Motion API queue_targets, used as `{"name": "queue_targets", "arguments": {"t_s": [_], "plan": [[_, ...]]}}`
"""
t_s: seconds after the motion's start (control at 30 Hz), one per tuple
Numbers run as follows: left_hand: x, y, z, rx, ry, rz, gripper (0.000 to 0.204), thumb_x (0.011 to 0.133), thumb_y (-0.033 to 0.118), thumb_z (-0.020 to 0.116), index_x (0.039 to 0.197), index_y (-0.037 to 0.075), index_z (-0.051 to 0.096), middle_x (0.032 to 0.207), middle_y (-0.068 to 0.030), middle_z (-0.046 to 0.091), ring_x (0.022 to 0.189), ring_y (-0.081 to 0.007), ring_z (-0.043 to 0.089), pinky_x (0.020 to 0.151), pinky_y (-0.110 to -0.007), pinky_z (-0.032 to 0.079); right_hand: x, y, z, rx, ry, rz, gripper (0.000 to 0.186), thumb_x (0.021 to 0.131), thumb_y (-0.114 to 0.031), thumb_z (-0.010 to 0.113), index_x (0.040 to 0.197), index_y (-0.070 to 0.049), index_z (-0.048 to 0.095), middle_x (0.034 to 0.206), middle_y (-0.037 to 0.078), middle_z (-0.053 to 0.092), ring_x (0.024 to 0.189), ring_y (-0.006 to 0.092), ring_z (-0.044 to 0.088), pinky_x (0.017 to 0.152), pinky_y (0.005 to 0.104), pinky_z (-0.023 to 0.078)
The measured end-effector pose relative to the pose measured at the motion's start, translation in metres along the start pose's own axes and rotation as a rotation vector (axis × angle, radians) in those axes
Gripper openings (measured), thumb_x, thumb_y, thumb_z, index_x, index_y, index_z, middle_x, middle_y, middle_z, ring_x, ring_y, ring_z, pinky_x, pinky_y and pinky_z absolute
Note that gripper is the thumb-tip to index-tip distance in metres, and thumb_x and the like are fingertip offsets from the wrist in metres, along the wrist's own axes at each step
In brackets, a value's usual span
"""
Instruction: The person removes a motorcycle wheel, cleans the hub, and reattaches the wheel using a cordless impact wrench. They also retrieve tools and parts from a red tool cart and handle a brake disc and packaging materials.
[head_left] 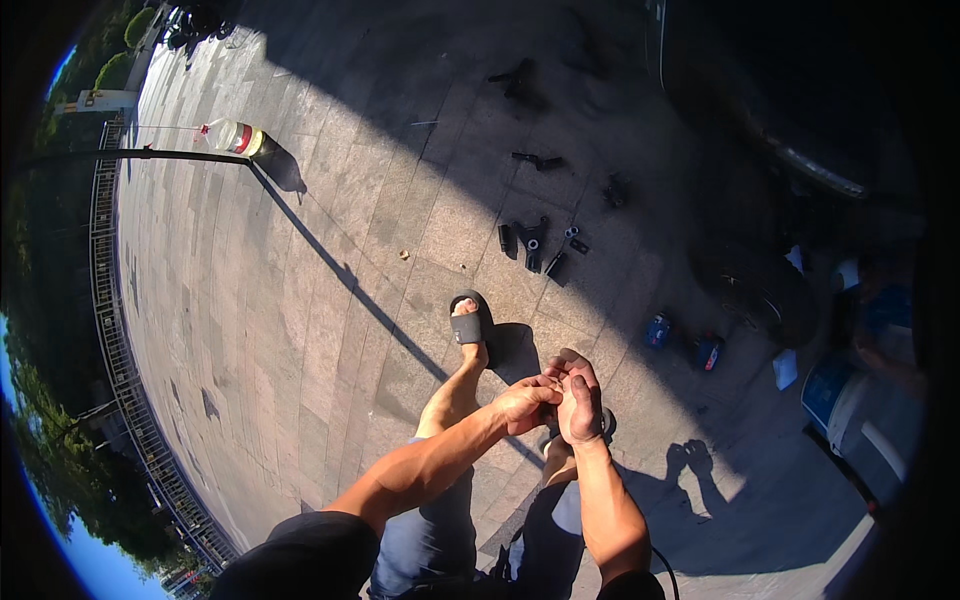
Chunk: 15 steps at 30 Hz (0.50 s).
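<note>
My left hand (525,404) and my right hand (580,405) are together in front of me, above my feet. The left fingers are pinched against the inside of the right hand, whose darkened fingers curl upward. Whatever small thing may be between the fingertips is too small to make out. On the paving ahead lie several dark parts: a branched piece (531,240) with a round opening, a short black cylinder (505,240), a dark block (558,266) and a small piece (575,244). Neither hand touches them.
A dark sandal (468,328) is on my foot. To the right, in shade, are two blue objects (657,329), a vehicle's wheel (755,290) and a blue-white bucket (832,395). At far left, a clear bottle (233,138) of yellowish liquid stands by a dark pole (150,154).
</note>
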<state>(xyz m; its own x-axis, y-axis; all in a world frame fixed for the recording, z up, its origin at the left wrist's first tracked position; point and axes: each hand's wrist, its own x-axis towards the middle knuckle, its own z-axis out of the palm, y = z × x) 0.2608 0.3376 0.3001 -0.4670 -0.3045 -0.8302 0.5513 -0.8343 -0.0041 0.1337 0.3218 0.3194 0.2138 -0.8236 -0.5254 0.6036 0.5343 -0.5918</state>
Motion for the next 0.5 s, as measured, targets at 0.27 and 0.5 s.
{"name": "queue_targets", "arguments": {"t_s": [0.27,0.5], "plan": [[-0.065,0.115,-0.099,-0.274,0.097,-0.133,0.01,0.079,0.009,0.064,0.082,0.013,0.055,0.069,-0.0006,0.053,0.062,-0.0136,0.05,0.054,-0.027,0.038,0.1,0.07,0.127,-0.24,-0.219,0.468,0.053,0.091,-0.03,0.056,0.132,0.0,0.041,0.116,0.008,0.054,0.103,0.0156,0.052,0.094,0.0315,0.042],[-0.123,0.278,-0.158,-0.389,0.149,-0.069,0.009,0.081,0.014,0.063,0.088,0.014,0.056,0.072,0.0008,0.053,0.06,-0.0125,0.049,0.053,-0.025,0.039,0.223,0.122,0.272,-0.202,-0.256,0.566,0.05,0.091,-0.028,0.057,0.131,-0.002,0.045,0.117,0.011,0.055,0.106,0.0168,0.052,0.093,0.0326,0.044]]}}
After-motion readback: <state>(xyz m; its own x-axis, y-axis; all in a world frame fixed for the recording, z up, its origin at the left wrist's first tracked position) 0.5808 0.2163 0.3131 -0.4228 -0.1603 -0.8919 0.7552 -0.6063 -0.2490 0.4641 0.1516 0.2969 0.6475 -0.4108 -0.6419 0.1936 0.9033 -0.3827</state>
